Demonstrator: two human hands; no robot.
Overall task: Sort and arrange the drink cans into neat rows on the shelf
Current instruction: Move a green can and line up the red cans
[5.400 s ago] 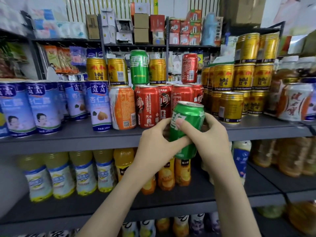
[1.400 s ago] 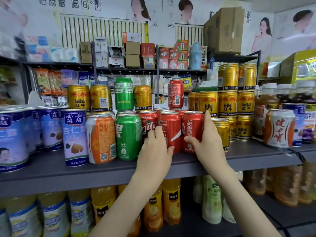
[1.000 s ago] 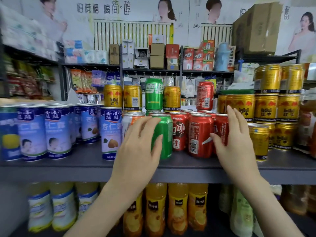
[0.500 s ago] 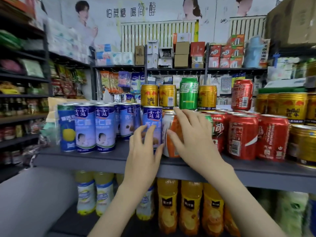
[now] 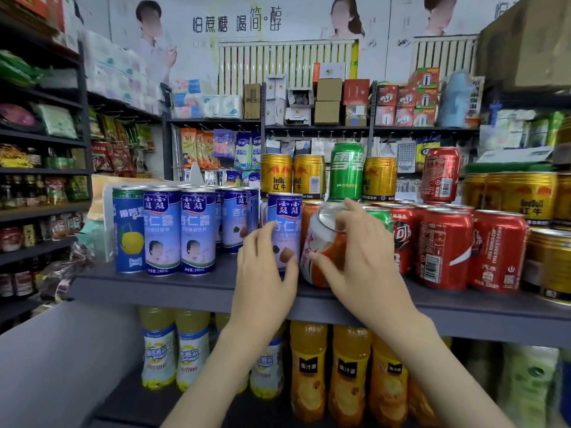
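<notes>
Your right hand (image 5: pixel 361 257) wraps the orange can (image 5: pixel 319 247), thumb low on its front, fingers over the far side near the rim. The can is tipped: its long axis leans with the top toward you, base on the shelf (image 5: pixel 185 288) close to the front lip. Your left hand (image 5: pixel 262 279) is spread and holds nothing, fingertips at the lone blue can (image 5: pixel 285 217) just left of it; contact unclear. The green can (image 5: pixel 381 216) and red cans (image 5: pixel 445 248) crowd the right. Bare shelf opens leftward, before the blue row (image 5: pixel 179 230). Mind the lip.
</notes>
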